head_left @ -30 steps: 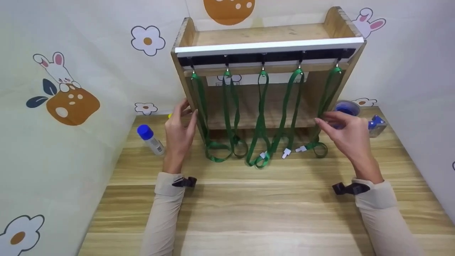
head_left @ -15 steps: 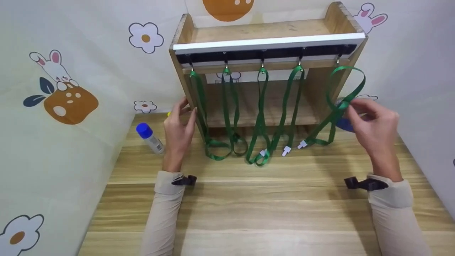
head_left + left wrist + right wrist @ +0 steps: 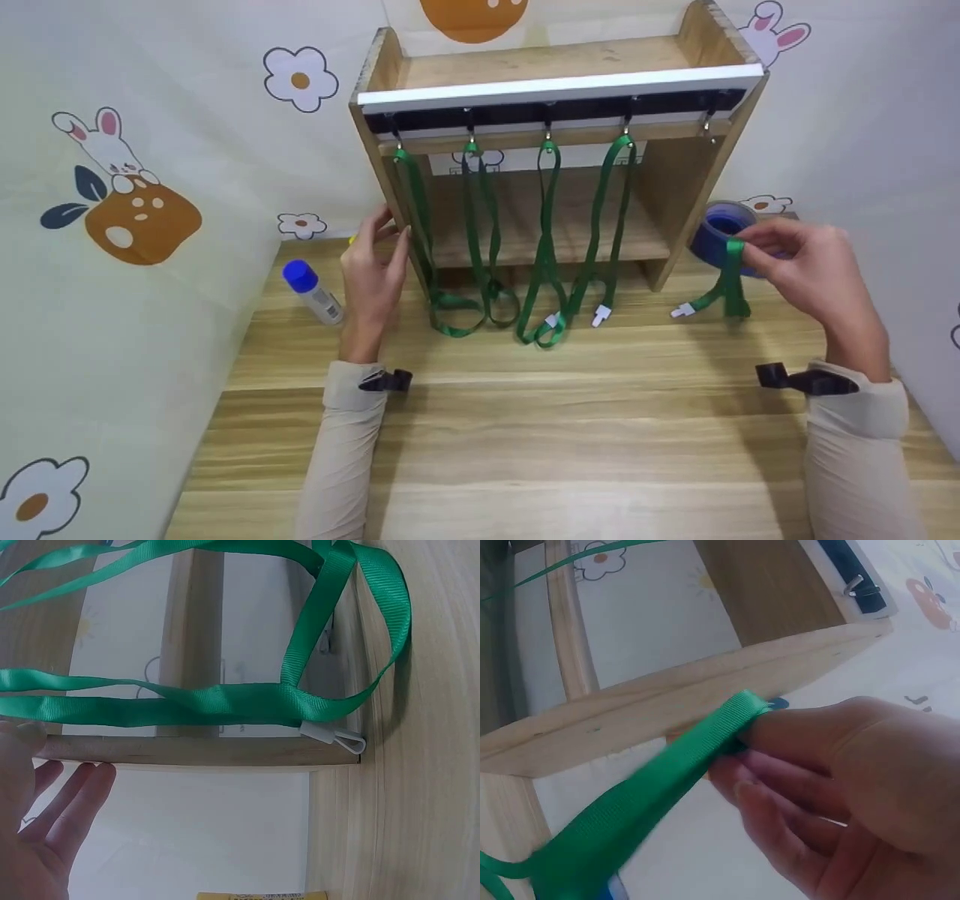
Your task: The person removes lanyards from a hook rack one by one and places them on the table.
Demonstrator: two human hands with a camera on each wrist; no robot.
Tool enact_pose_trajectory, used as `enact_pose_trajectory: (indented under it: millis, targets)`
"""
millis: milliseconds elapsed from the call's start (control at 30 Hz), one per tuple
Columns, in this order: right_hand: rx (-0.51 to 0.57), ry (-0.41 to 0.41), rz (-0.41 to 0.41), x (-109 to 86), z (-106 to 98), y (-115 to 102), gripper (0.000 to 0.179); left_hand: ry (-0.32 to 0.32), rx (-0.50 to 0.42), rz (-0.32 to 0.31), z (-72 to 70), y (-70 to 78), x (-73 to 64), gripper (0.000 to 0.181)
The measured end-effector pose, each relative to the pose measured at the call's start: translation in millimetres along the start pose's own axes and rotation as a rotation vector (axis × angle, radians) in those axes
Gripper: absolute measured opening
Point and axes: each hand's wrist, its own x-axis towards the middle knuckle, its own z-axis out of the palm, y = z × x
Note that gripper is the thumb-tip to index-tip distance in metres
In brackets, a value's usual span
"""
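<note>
A small wooden shelf [image 3: 682, 180] stands at the back of the table, with a black hook strip [image 3: 589, 109] along its front. Several green lanyards [image 3: 547, 217] with white clips hang from the hooks. The far-right hook [image 3: 708, 129] is bare. My right hand [image 3: 806, 262], to the right of the shelf, pinches a folded green lanyard [image 3: 682, 754] between thumb and fingers. Its lower end and white clip [image 3: 682, 310] dangle low at the table. On the shelf's left side panel [image 3: 210, 750], my left hand [image 3: 373, 270] holds the edge, thumb in front and fingers outside.
Beside the left hand stands a glue stick [image 3: 311, 291] with a blue cap. A roll of blue tape [image 3: 709, 244] sits behind the right hand, partly covered by it. Patterned sheeting [image 3: 172, 337] closes in the wooden table [image 3: 555, 435] at back and sides.
My right hand has taken the far-right lanyard off its hook and carried it rightward, away from the shelf. The lanyard has folded and dropped lower. The left hand keeps its place.
</note>
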Motion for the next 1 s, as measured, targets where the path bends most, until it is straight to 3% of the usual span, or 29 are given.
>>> enact_pose_trajectory:
  millis: [233, 567, 800, 1000]
  targets:
    - [0.049, -0.101, 0.038, 5.0, 6, 8, 0.02, -0.007, -0.02, -0.013, 1.1, 1.0, -1.1, 0.042]
    - [0.289, -0.247, 0.115, 11.0, 15, 48, 0.027, -0.002, -0.002, -0.003, -1.0, 1.2, 0.0, 0.043]
    - [0.167, -0.305, 0.135, 11.9, 14, 74, 0.025, -0.009, 0.007, -0.004, -1.5, 1.6, -0.6, 0.042]
    - [0.085, -0.295, 0.158, 14.8, 24, 77, 0.02, -0.006, -0.009, -0.004, -0.8, 0.8, -0.4, 0.042]
